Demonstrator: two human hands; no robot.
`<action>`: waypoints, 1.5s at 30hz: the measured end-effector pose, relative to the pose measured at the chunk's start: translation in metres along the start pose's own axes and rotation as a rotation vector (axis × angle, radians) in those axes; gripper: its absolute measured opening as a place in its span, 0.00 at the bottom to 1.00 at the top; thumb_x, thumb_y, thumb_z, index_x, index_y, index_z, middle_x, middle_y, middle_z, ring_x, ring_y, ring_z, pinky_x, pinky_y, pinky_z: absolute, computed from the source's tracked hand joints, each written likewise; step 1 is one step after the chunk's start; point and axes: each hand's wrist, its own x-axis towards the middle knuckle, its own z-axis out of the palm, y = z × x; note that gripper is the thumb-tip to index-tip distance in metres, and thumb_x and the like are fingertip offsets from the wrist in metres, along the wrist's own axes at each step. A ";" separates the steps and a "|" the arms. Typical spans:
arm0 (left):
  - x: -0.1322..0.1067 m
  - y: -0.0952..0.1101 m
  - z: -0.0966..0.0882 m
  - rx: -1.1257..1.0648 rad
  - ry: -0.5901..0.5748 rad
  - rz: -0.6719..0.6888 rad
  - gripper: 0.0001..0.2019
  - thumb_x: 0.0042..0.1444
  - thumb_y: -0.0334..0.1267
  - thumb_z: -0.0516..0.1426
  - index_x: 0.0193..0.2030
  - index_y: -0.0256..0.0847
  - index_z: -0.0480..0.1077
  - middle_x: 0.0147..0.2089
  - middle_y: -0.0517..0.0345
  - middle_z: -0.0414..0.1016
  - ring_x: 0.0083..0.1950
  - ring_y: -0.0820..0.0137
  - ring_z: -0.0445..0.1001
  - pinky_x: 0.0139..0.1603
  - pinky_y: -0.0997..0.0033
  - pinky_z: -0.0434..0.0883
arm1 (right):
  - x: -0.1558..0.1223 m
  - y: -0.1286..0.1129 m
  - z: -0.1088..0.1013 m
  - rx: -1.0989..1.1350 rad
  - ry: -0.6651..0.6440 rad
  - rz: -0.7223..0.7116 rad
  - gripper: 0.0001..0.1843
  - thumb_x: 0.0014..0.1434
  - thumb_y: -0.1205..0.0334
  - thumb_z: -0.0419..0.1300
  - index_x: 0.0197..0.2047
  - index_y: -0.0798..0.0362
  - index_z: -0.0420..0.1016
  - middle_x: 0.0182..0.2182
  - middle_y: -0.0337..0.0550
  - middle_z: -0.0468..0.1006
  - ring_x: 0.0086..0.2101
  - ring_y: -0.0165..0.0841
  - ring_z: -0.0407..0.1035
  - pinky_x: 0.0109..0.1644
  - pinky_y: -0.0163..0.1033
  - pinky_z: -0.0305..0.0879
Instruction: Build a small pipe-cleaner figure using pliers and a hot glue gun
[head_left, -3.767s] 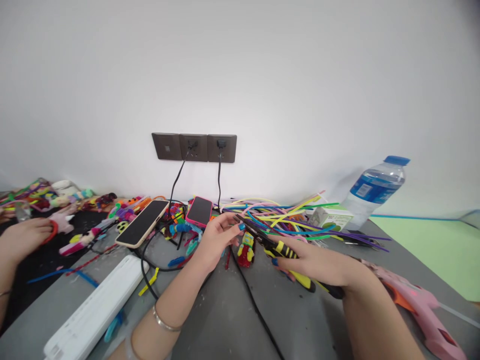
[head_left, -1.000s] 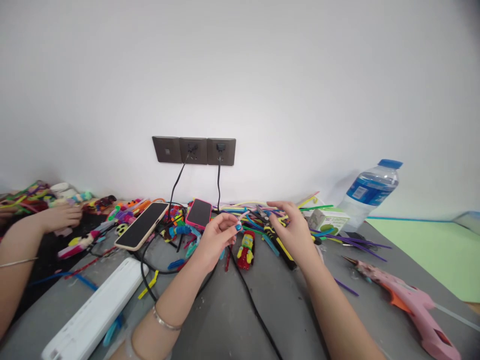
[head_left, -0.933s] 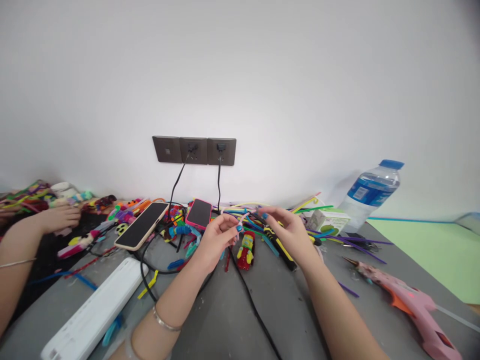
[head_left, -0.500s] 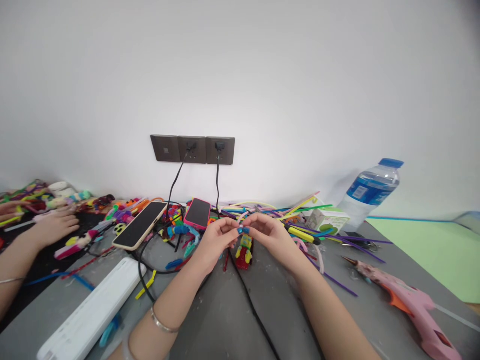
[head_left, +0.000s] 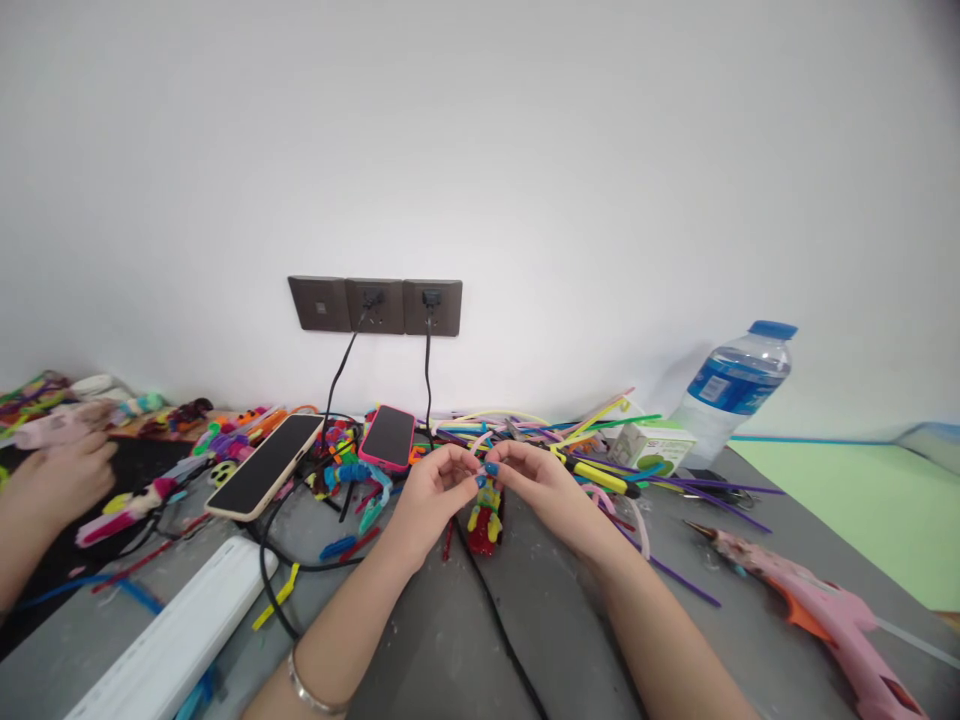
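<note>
My left hand [head_left: 439, 490] and my right hand [head_left: 534, 482] meet over the middle of the table, fingertips pinched close together. Between them is a pale pink pipe cleaner [head_left: 481, 441], its end sticking up above the fingers. The rest of it is hidden by my fingertips. Just below and behind my hands lies a small yellow, green and red fuzzy figure [head_left: 485, 525], partly covered by my fingers. To the right of my right hand rests a yellow-handled tool [head_left: 604, 475] among loose pipe cleaners [head_left: 686, 578].
A pink glue gun [head_left: 817, 610] lies at right, near a water bottle [head_left: 739, 390] and a small box [head_left: 651, 447]. Two phones [head_left: 266, 467] [head_left: 388, 437], a white power strip [head_left: 180, 635] and black cables [head_left: 499, 620] are at left and centre. Another person's hand [head_left: 64, 485] holds a pink glue gun [head_left: 64, 425].
My hands stay together, with the fingertips shifting slightly around the pink piece. The view has turned a little. At left, the other person's hand has moved and a pink glue gun now shows there.
</note>
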 end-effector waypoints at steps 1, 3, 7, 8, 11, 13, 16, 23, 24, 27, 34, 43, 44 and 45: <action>0.000 0.000 0.000 0.001 0.002 0.010 0.08 0.47 0.36 0.66 0.34 0.38 0.73 0.31 0.62 0.71 0.31 0.74 0.66 0.34 0.75 0.63 | 0.000 0.000 0.001 0.005 0.003 0.003 0.20 0.53 0.43 0.65 0.32 0.53 0.74 0.29 0.40 0.73 0.30 0.32 0.66 0.37 0.37 0.64; 0.000 0.001 -0.001 0.007 0.006 0.030 0.09 0.48 0.37 0.66 0.35 0.39 0.73 0.32 0.61 0.72 0.32 0.74 0.67 0.34 0.75 0.64 | 0.001 -0.001 0.002 0.022 0.004 0.008 0.20 0.53 0.42 0.66 0.31 0.53 0.74 0.28 0.39 0.72 0.30 0.32 0.66 0.37 0.37 0.64; 0.002 0.000 -0.004 0.044 0.018 0.060 0.08 0.51 0.39 0.65 0.35 0.39 0.75 0.33 0.59 0.73 0.33 0.73 0.68 0.34 0.75 0.64 | 0.001 -0.002 0.004 0.075 -0.004 0.010 0.21 0.52 0.42 0.67 0.30 0.53 0.75 0.28 0.39 0.72 0.30 0.32 0.66 0.37 0.37 0.65; 0.002 -0.001 -0.005 0.052 0.021 0.061 0.08 0.51 0.40 0.65 0.35 0.39 0.75 0.33 0.59 0.74 0.33 0.73 0.68 0.34 0.75 0.64 | 0.000 -0.002 0.004 0.086 -0.006 0.009 0.20 0.52 0.42 0.67 0.31 0.53 0.75 0.28 0.39 0.72 0.30 0.32 0.66 0.38 0.37 0.65; 0.002 -0.001 -0.006 0.071 0.017 0.049 0.09 0.52 0.42 0.65 0.35 0.40 0.76 0.33 0.58 0.75 0.32 0.72 0.69 0.34 0.75 0.64 | 0.000 -0.001 0.004 0.097 -0.009 0.013 0.20 0.53 0.43 0.67 0.31 0.53 0.75 0.29 0.39 0.73 0.31 0.31 0.66 0.38 0.37 0.65; 0.002 -0.002 -0.006 0.084 0.020 0.046 0.09 0.52 0.43 0.65 0.35 0.40 0.76 0.33 0.57 0.75 0.32 0.72 0.69 0.34 0.75 0.64 | 0.001 0.001 0.003 0.100 -0.008 0.013 0.19 0.53 0.43 0.67 0.31 0.52 0.75 0.29 0.39 0.73 0.30 0.31 0.66 0.38 0.37 0.65; 0.002 -0.001 -0.006 0.121 0.026 0.042 0.09 0.52 0.43 0.65 0.34 0.39 0.76 0.31 0.58 0.74 0.31 0.71 0.68 0.33 0.75 0.63 | 0.001 0.002 0.003 0.109 -0.008 0.012 0.19 0.53 0.44 0.67 0.31 0.53 0.75 0.29 0.39 0.73 0.30 0.31 0.66 0.36 0.36 0.65; 0.003 -0.002 -0.004 0.153 0.024 0.020 0.11 0.51 0.44 0.65 0.35 0.39 0.77 0.27 0.60 0.70 0.27 0.73 0.63 0.29 0.75 0.59 | 0.001 0.001 0.004 0.087 0.005 -0.019 0.18 0.55 0.44 0.65 0.32 0.52 0.72 0.29 0.38 0.72 0.29 0.31 0.66 0.36 0.37 0.64; 0.003 -0.002 -0.004 0.152 0.026 0.021 0.11 0.51 0.45 0.65 0.35 0.39 0.77 0.27 0.61 0.70 0.27 0.74 0.62 0.29 0.75 0.59 | 0.002 0.001 0.004 0.077 0.005 -0.036 0.18 0.55 0.45 0.65 0.31 0.52 0.72 0.29 0.38 0.72 0.29 0.31 0.65 0.36 0.37 0.64; 0.003 -0.002 -0.005 0.163 0.025 0.020 0.11 0.52 0.45 0.64 0.35 0.38 0.76 0.28 0.60 0.70 0.27 0.74 0.62 0.29 0.75 0.59 | 0.001 0.001 0.004 0.038 -0.015 -0.056 0.17 0.54 0.46 0.65 0.30 0.52 0.70 0.28 0.38 0.69 0.29 0.30 0.64 0.36 0.37 0.63; 0.003 -0.001 -0.006 0.294 -0.057 0.051 0.06 0.52 0.38 0.62 0.34 0.39 0.76 0.31 0.58 0.74 0.30 0.72 0.65 0.32 0.74 0.62 | -0.005 -0.003 -0.013 -0.146 -0.131 0.038 0.12 0.59 0.52 0.58 0.33 0.53 0.68 0.27 0.36 0.66 0.28 0.29 0.60 0.32 0.35 0.57; 0.004 -0.006 -0.011 0.405 -0.039 0.041 0.10 0.57 0.43 0.57 0.38 0.39 0.74 0.31 0.59 0.72 0.31 0.71 0.67 0.33 0.73 0.62 | -0.017 -0.004 -0.048 -0.709 -0.210 0.267 0.05 0.53 0.63 0.57 0.28 0.54 0.71 0.20 0.34 0.64 0.23 0.28 0.57 0.27 0.34 0.50; 0.004 -0.006 -0.010 0.420 -0.047 0.037 0.10 0.57 0.44 0.57 0.38 0.39 0.74 0.31 0.60 0.71 0.31 0.71 0.67 0.33 0.73 0.62 | -0.018 -0.004 -0.048 -0.736 -0.225 0.296 0.05 0.52 0.64 0.57 0.27 0.54 0.72 0.20 0.34 0.65 0.23 0.28 0.58 0.27 0.34 0.50; 0.004 -0.006 -0.010 0.433 -0.056 0.035 0.11 0.57 0.44 0.56 0.38 0.39 0.74 0.31 0.60 0.71 0.31 0.71 0.66 0.33 0.73 0.61 | -0.018 -0.004 -0.047 -0.758 -0.230 0.322 0.05 0.51 0.64 0.57 0.27 0.54 0.73 0.20 0.35 0.66 0.23 0.28 0.59 0.27 0.34 0.51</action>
